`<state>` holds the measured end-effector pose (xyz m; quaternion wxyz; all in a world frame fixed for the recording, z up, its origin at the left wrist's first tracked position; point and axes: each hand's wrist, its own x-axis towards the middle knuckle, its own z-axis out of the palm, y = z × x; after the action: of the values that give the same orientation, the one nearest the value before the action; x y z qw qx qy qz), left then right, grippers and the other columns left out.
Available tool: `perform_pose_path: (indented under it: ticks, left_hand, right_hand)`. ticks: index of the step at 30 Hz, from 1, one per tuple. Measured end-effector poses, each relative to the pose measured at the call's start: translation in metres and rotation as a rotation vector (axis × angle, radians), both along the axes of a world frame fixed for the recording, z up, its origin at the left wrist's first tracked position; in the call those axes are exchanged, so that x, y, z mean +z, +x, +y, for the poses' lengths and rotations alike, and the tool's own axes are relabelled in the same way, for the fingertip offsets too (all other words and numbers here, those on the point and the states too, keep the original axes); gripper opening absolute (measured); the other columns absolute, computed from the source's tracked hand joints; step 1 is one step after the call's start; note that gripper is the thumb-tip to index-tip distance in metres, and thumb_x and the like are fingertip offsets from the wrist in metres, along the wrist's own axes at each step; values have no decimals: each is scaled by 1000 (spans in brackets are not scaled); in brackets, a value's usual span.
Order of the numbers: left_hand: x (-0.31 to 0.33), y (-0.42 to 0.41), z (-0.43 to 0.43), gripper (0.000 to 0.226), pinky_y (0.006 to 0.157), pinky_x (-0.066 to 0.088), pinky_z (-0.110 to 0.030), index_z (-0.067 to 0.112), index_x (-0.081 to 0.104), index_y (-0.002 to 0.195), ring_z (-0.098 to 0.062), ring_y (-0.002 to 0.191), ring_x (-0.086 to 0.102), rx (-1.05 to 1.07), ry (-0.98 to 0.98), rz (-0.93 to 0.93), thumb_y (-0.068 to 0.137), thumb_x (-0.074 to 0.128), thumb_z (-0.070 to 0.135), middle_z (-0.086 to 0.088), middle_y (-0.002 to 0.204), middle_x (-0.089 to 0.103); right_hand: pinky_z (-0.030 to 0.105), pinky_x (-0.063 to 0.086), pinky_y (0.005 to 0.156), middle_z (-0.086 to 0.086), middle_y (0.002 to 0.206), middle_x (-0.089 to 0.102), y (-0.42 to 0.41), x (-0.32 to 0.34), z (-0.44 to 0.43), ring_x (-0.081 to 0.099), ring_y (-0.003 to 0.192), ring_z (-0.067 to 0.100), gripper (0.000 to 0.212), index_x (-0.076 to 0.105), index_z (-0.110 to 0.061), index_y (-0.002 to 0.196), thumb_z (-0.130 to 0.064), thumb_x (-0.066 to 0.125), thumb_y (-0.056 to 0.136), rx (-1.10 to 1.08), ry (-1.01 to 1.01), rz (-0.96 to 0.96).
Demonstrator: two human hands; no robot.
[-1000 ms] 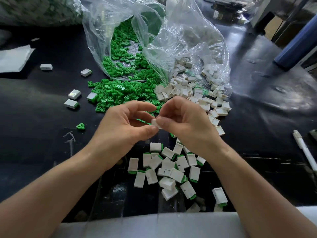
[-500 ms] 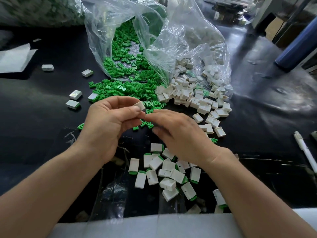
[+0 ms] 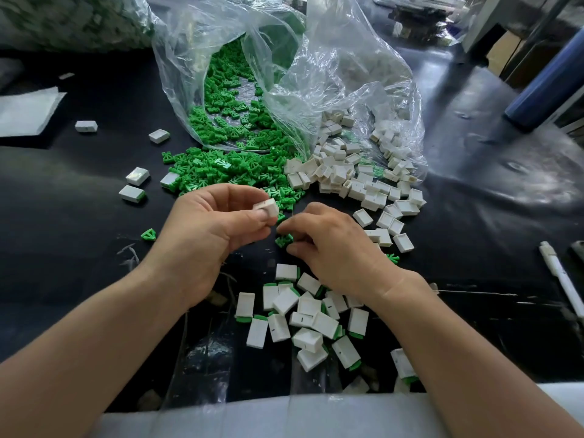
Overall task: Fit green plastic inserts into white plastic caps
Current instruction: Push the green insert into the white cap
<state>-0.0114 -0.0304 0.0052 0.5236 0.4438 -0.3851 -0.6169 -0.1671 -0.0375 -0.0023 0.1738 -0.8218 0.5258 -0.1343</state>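
My left hand (image 3: 208, 235) pinches a white cap (image 3: 267, 208) between thumb and forefinger, a little above the black table. Just to its right, my right hand (image 3: 331, 245) is down on the table, fingers curled, its fingertips closing on a green insert (image 3: 283, 240). Behind the hands lies a heap of loose green inserts (image 3: 227, 172), spilling from a clear plastic bag (image 3: 316, 74). A heap of empty white caps (image 3: 354, 181) sits to the right of it. Several fitted caps with green ends (image 3: 309, 314) lie in a pile near me, under my right wrist.
A few stray caps (image 3: 136, 184) and one green insert (image 3: 148, 234) lie on the left of the table. A white pen (image 3: 559, 279) lies at the right edge, a blue cylinder (image 3: 550, 80) at the far right, white paper (image 3: 25, 112) at the far left.
My hands have parted. The left hand carried the white cap up and left; the right hand dropped to the table and reached a green insert.
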Motion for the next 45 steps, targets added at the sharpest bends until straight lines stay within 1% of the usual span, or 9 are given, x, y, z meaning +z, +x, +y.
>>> perform_pose_path:
  ticks: [6,9,13,18,23,27,34,41,45]
  left_hand:
    - [0,0,0,22,52,53,-18,7,64,77,-11,60,68,-15,-1,-66,55,64,7,-2,65,70]
    - [0,-1,0,16,54,53,-18,13,68,70,-11,64,67,-19,-33,-122,63,66,-1,-1,66,69]
    - [0,-2,3,31,56,52,-16,15,70,71,-12,69,66,-29,-69,-166,75,60,-14,-2,69,65]
    - [0,-4,5,29,53,49,-14,19,69,81,-5,60,59,-48,-128,-267,69,69,-7,1,69,66]
    - [0,-6,6,13,54,52,-17,17,71,70,-11,63,63,-56,-99,-227,57,70,14,-1,66,70]
    - [1,-6,7,20,55,55,-19,11,68,76,-12,63,66,-56,-81,-222,56,68,15,-2,65,70]
    - [3,-6,8,25,52,53,-18,10,67,82,-10,58,67,-69,-82,-230,57,68,13,-2,65,70]
    - [3,-5,7,28,54,54,-19,15,67,83,-11,61,68,-62,-104,-236,55,70,16,-1,68,71]
    - [2,-3,8,26,54,53,-18,17,68,81,-11,63,67,-52,-117,-262,55,70,16,-3,70,71]
  right_hand:
    - [23,31,72,-3,89,48,-3,3,0,44,82,15,7,56,-12,91,-13,61,86,29,-12,-46]
    - [27,36,69,-4,78,52,-5,6,-1,49,75,17,12,49,-16,84,-12,60,86,-55,-62,-178]
    - [24,41,67,-16,69,48,-9,9,0,49,69,10,17,47,-20,83,-12,61,85,-162,-82,-339]
    - [9,43,68,-16,72,55,-6,10,0,52,68,-7,21,56,-24,84,-4,65,82,-154,-29,-582]
    - [16,48,70,-15,73,62,-6,15,4,58,70,-2,27,64,-30,78,-3,63,83,-76,52,-742]
    - [25,52,75,-13,75,64,-5,15,5,61,74,4,26,63,-30,80,-4,65,82,-88,64,-740]
    - [18,50,72,-13,76,65,-4,9,5,61,73,0,13,70,-17,87,-6,66,81,-94,44,-655]
    - [43,53,77,0,76,66,-5,10,4,63,74,17,12,63,-25,85,-14,61,87,-105,132,-629]
    - [31,45,65,-2,68,60,-3,10,7,54,66,12,20,53,-26,72,-21,54,92,-77,101,-429]
